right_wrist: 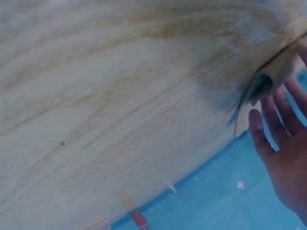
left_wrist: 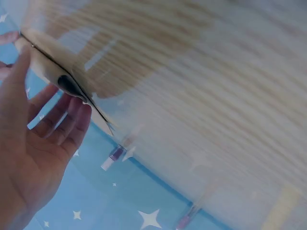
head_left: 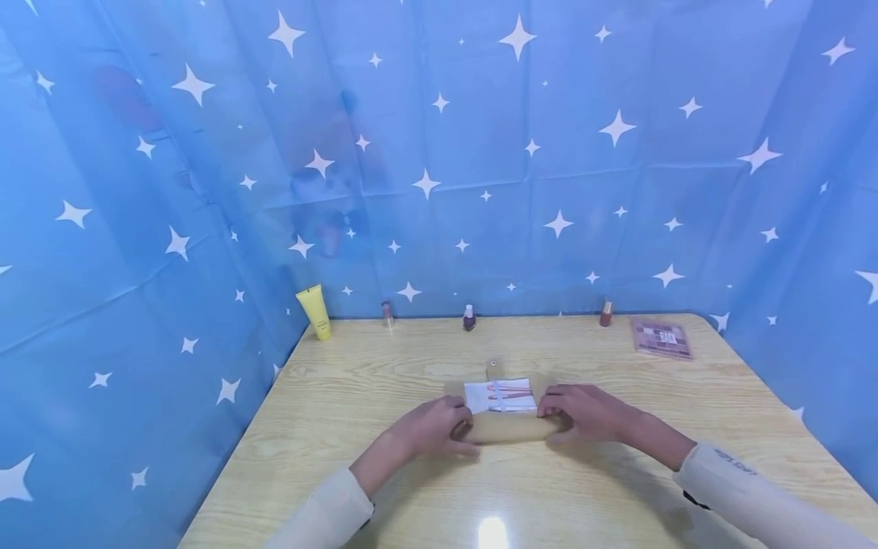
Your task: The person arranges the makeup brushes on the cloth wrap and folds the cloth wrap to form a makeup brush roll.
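Note:
A beige roll-up case lies at the middle of the table, its near edge curled into a roll. Its far part is flat, with a small snap tab pointing away. On the flat part, slim reddish sticks lie over a white panel, under a pale strap. My left hand grips the roll's left end, thumb on the near side. At the right end my right hand grips it the same way. Both wrist views show the hollow roll end beside the fingers.
Along the back edge stand a yellow tube, a small lip-gloss-like tube, a dark nail polish bottle and a red nail polish bottle. A makeup palette lies at the back right. A blue star-patterned curtain surrounds the table.

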Tool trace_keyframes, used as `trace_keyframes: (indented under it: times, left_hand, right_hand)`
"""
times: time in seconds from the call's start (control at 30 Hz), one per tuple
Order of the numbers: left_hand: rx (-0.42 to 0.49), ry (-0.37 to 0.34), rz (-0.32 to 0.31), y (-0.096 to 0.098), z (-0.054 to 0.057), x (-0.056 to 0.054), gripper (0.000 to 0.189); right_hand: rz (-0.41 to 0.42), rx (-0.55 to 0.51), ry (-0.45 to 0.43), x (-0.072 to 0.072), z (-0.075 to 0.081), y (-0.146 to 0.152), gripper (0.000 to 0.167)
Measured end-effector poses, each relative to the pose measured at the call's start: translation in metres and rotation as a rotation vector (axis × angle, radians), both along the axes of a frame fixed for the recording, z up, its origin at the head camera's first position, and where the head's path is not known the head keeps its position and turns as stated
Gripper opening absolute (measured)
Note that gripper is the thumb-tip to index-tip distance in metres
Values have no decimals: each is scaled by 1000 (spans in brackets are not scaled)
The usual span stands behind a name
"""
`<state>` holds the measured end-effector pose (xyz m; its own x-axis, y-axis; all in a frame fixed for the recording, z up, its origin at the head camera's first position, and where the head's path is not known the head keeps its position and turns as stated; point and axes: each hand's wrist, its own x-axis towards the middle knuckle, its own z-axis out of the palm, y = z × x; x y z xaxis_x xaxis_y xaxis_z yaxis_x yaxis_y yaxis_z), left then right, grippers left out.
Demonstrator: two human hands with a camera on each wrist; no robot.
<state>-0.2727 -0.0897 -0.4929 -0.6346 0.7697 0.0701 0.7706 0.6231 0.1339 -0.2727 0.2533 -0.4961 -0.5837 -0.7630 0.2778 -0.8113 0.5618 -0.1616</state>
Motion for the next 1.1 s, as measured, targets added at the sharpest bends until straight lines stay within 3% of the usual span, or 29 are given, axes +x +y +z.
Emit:
trace_keyframes:
  times: [0.1,0.2,0.3,0.43,0.53,0.63,0.77,0.83,0.9,1.0,1.1]
  left_hand:
    - [-29,48,6,2,1,2,23]
    - [10,33,13,4,5,1,14]
    - [87,-83,36,4,8,-4,19]
    - [168,-270,87,1,4,-14,26]
    - [193,-355,128,-1,-3,-20,29]
    - [205,-385,152,-2,-6,-25,29]
    - [186,-330,176,-3,-6,-30,26]
    - [160,-245,178,-3,-5,-32,22]
    - [137,-144,169,-2,-4,-33,18]
    - [107,-26,153,0,-3,-33,13]
    - [93,-3,146,4,-3,-36,10]
  right_hand:
    - [-11,16,-16,1,2,2,25]
    - [8,2,-27,-2,4,1,12]
    - [21,-43,-121,-7,6,0,2]
    - [-1,-89,-283,-15,6,-3,15]
    - [-7,-82,-311,-19,3,-6,18]
    - [1,-90,-306,-23,0,-8,16]
    - [-17,-133,-292,-26,-1,-10,10]
    - [-29,-154,-249,-27,-1,-11,5]
    - [-25,-174,-179,-27,-1,-13,2]
    - [18,-183,-42,-26,-1,-18,13]
    - [34,-158,57,-23,0,-25,21]
